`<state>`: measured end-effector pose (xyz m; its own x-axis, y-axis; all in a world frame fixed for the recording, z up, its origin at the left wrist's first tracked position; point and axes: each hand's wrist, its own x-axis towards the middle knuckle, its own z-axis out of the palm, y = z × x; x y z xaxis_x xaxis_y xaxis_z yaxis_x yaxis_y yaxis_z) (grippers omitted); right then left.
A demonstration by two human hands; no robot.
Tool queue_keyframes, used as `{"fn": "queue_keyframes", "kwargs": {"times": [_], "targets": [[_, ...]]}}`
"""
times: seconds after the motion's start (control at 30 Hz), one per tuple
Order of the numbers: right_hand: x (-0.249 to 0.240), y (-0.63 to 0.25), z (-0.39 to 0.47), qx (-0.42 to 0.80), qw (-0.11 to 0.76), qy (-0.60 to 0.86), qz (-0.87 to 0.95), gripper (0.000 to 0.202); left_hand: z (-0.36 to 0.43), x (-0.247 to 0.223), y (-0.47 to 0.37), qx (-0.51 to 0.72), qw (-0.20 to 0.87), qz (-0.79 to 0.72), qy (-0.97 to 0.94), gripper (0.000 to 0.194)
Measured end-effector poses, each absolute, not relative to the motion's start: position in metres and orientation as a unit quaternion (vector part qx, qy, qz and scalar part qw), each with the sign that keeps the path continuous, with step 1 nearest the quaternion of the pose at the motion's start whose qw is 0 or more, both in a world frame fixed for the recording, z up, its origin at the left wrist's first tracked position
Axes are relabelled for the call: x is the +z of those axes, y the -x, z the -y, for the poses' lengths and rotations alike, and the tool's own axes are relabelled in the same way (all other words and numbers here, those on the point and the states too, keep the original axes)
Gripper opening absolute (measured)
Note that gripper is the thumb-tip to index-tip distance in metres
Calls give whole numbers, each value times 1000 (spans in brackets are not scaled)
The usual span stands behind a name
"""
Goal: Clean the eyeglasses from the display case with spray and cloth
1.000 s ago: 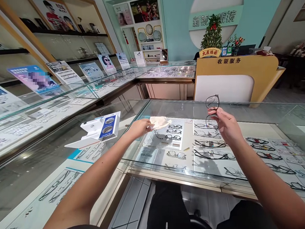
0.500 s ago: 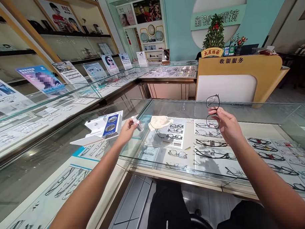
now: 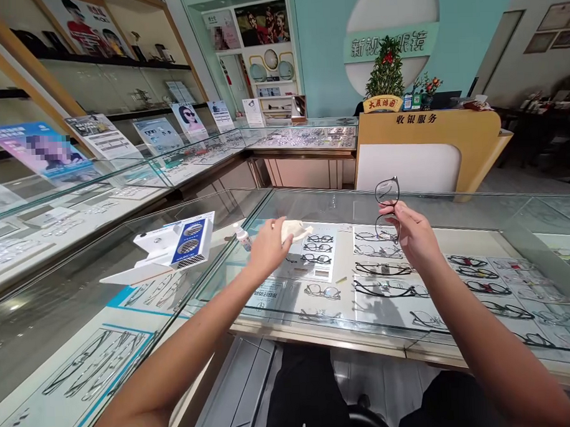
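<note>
My right hand point(image 3: 414, 231) holds a pair of dark-framed eyeglasses point(image 3: 388, 202) up above the glass counter, one lens over the other. The fingers pinch it near the bridge. My left hand point(image 3: 270, 245) has its fingers and thumb around a cream cleaning cloth point(image 3: 295, 230) on the counter top. Just left of that hand stands a small clear spray bottle point(image 3: 242, 236) with a white cap, apart from the fingers. Further left is a white and blue cardboard stand point(image 3: 176, 245) with round patterned openings.
Under the glass of the display counter point(image 3: 298, 309), several rows of eyeglasses lie on white boards. A second showcase point(image 3: 79, 214) with upright cards runs along the left. A yellow and white cashier desk point(image 3: 473, 129) with a plant point(image 3: 385, 73) stands behind.
My left hand has let go of the spray bottle, leaving it upright on the counter, and moved right to grasp the cloth. My right hand still holds the eyeglasses up. The view has shifted slightly.
</note>
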<state>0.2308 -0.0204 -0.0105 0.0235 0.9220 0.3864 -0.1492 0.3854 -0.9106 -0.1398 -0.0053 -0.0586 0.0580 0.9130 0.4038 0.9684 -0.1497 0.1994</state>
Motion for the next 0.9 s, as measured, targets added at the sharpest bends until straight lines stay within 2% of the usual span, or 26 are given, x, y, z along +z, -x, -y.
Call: {"fn": "queue_keyframes", "kwargs": {"times": [0.07,0.17,0.37,0.5,0.67,0.77,0.9], "targets": [[-11,-230,19,425,622,352,556,33,-19,-62,126,-147,42,684,713,38],[-12,-231,17,416,616,355,567,36,-60,-63,120,-137,22,691,710,24],[-16,-236,11,416,623,359,557,34,-129,-53,94,-206,24,665,718,31],[-19,-237,7,415,624,360,556,34,-148,-65,56,-157,-15,654,740,35],[-19,-236,7,417,613,373,558,38,-130,-75,41,-103,-25,610,785,29],[-19,-237,6,417,616,372,556,39,-98,-66,53,-78,-26,577,812,32],[-19,-238,4,426,609,377,553,42,-45,-51,83,-36,-18,559,828,25]]}}
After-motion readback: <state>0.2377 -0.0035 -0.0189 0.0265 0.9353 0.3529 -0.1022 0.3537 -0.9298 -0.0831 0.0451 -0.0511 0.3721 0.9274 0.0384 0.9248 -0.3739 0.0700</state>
